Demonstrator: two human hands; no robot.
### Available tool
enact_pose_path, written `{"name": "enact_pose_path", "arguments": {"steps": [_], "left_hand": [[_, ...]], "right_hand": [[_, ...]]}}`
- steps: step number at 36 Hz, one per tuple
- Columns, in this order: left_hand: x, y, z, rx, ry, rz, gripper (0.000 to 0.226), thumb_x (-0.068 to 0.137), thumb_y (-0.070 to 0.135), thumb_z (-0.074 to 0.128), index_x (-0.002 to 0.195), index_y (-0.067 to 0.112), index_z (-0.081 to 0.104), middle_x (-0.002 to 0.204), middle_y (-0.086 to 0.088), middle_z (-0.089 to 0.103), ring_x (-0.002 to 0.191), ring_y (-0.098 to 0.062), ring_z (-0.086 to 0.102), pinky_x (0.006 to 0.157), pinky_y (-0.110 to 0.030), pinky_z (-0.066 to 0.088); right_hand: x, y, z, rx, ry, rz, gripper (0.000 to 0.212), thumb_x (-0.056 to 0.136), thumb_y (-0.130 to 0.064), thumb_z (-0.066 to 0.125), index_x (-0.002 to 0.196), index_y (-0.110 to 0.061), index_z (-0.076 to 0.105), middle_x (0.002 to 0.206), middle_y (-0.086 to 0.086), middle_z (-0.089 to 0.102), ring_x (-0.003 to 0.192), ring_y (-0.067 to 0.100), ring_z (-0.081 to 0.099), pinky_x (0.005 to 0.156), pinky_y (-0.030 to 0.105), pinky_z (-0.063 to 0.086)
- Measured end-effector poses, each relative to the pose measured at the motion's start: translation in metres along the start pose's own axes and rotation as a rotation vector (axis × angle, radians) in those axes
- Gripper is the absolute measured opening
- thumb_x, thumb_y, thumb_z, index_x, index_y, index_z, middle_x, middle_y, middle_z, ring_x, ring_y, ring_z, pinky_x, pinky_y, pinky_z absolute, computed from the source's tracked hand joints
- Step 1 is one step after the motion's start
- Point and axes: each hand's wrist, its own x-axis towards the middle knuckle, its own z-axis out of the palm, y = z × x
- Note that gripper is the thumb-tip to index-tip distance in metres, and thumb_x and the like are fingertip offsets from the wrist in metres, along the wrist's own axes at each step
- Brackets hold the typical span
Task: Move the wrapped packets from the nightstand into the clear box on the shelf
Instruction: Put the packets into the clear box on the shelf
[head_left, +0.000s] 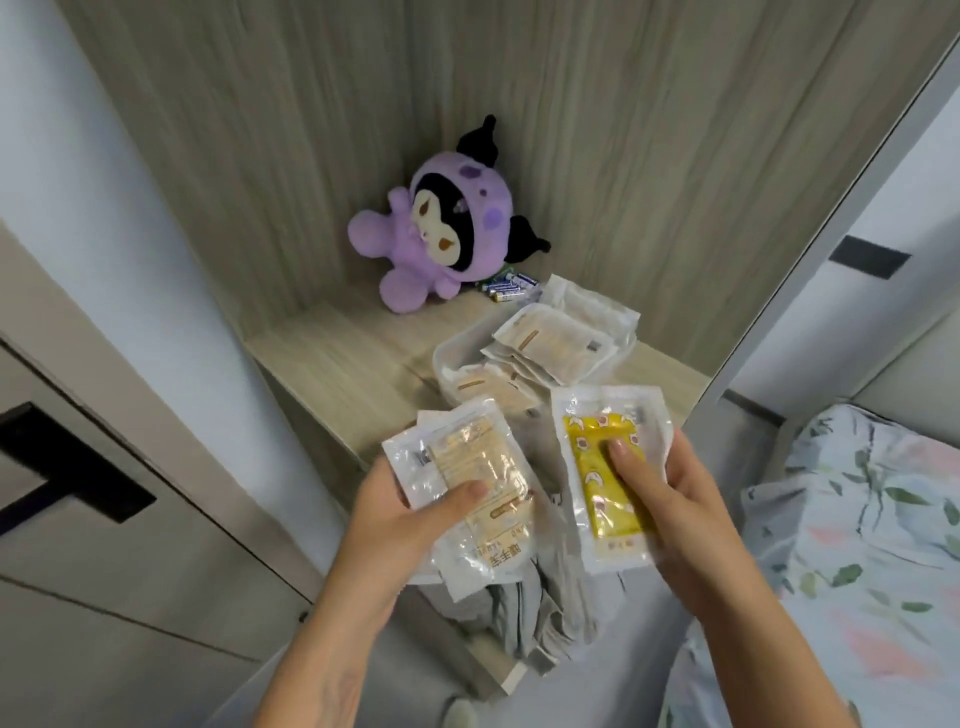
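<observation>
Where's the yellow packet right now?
The yellow packet is in the right hand, lower right of the head view. It sits just in front of the clear box on the shelf, beside the beige packets in the left hand.

Clear box (441, 364) largely hidden under heaped packets (550, 345); battery (506, 288) labels too small.

Packets (553, 345) overfill the clear box (441, 371); shelf (332, 353) left bare.

shelf (332, 353) pale wood | clear box (448, 375) of packets | plush toy (441, 234) in corner | batteries (506, 288) beside it
</observation>
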Motion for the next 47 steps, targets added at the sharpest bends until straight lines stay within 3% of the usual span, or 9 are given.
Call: {"name": "enact_pose_path", "arguments": {"steps": [5,8,19,27,34,37,40,43,47], "left_hand": [[0.026,0.021,0.021,0.109,0.059,0.147,0.015,0.082,0.009,0.069,0.093,0.020,0.069,0.085,0.004,0.076,0.079,-0.014,0.073,0.067,-0.029,0.058],[0.039,0.031,0.039,-0.019,0.058,0.177,0.014,0.090,0.016,0.058,0.099,0.020,0.068,0.093,0.002,0.076,0.088,-0.016,0.072,0.076,-0.035,0.058],[0.090,0.038,0.053,-0.140,-0.215,0.082,0.109,0.057,0.080,0.067,0.142,0.020,0.034,0.136,-0.007,0.055,0.124,-0.024,0.055,0.103,-0.056,0.042],[0.107,0.022,0.059,-0.214,-0.218,0.181,0.060,0.051,0.017,0.081,0.108,0.014,0.066,0.088,-0.001,0.074,0.085,-0.014,0.071,0.073,-0.027,0.058],[0.119,0.037,0.058,-0.075,-0.146,0.321,0.053,0.036,0.020,0.097,0.083,0.012,0.075,0.074,0.003,0.075,0.069,-0.006,0.069,0.063,-0.017,0.055],[0.124,0.045,0.058,-0.080,0.030,0.359,0.040,0.065,0.005,0.084,0.100,0.006,0.063,0.081,0.000,0.074,0.076,-0.009,0.069,0.063,-0.017,0.053],[0.122,0.039,0.064,-0.045,0.118,0.306,0.019,0.084,0.005,0.069,0.100,0.009,0.061,0.087,0.000,0.074,0.080,-0.009,0.069,0.067,-0.018,0.053],[0.117,0.027,0.073,-0.030,0.180,0.274,0.027,0.085,0.001,0.065,0.106,0.016,0.059,0.096,0.000,0.072,0.087,-0.005,0.069,0.072,-0.015,0.052],[0.116,0.023,0.075,-0.151,0.215,0.324,0.042,0.073,0.010,0.067,0.114,0.014,0.058,0.103,-0.006,0.072,0.096,-0.017,0.069,0.075,-0.021,0.053]], "right_hand": [[0.033,-0.010,0.022,0.055,-0.106,-0.186,0.085,0.065,-0.037,0.083,0.138,-0.026,0.040,0.112,0.001,0.070,0.094,0.016,0.070,0.071,0.026,0.057],[0.053,-0.012,0.038,0.015,-0.009,-0.299,0.051,0.077,-0.036,0.074,0.118,-0.014,0.054,0.096,0.000,0.073,0.085,0.012,0.070,0.066,0.023,0.056],[0.095,-0.018,0.047,-0.262,-0.237,-0.394,0.044,0.083,-0.022,0.056,0.121,-0.020,0.035,0.093,-0.033,0.062,0.089,-0.007,0.064,0.073,0.016,0.053],[0.117,-0.016,0.043,-0.409,-0.205,-0.511,0.050,0.085,-0.021,0.065,0.125,-0.030,0.036,0.110,-0.023,0.057,0.101,0.002,0.060,0.084,0.023,0.050],[0.135,-0.010,0.035,-0.407,-0.181,-0.582,0.056,0.077,-0.030,0.070,0.115,-0.054,0.036,0.118,-0.032,0.051,0.115,0.001,0.054,0.094,0.022,0.046],[0.142,-0.004,0.032,-0.418,-0.214,-0.499,0.056,0.082,-0.020,0.070,0.117,-0.041,0.032,0.113,-0.038,0.052,0.113,-0.008,0.053,0.093,0.013,0.043],[0.147,-0.004,0.033,-0.517,-0.347,-0.354,0.047,0.085,-0.026,0.068,0.121,-0.023,0.038,0.107,-0.022,0.060,0.105,0.007,0.061,0.093,0.034,0.050],[0.148,-0.011,0.037,-0.577,-0.385,-0.322,0.062,0.076,-0.048,0.062,0.123,-0.011,0.046,0.108,-0.009,0.056,0.102,0.017,0.060,0.091,0.042,0.050],[0.145,-0.008,0.039,-0.455,-0.335,-0.335,0.042,0.088,-0.022,0.065,0.123,-0.013,0.043,0.099,-0.024,0.063,0.096,0.001,0.061,0.085,0.027,0.050]]}}
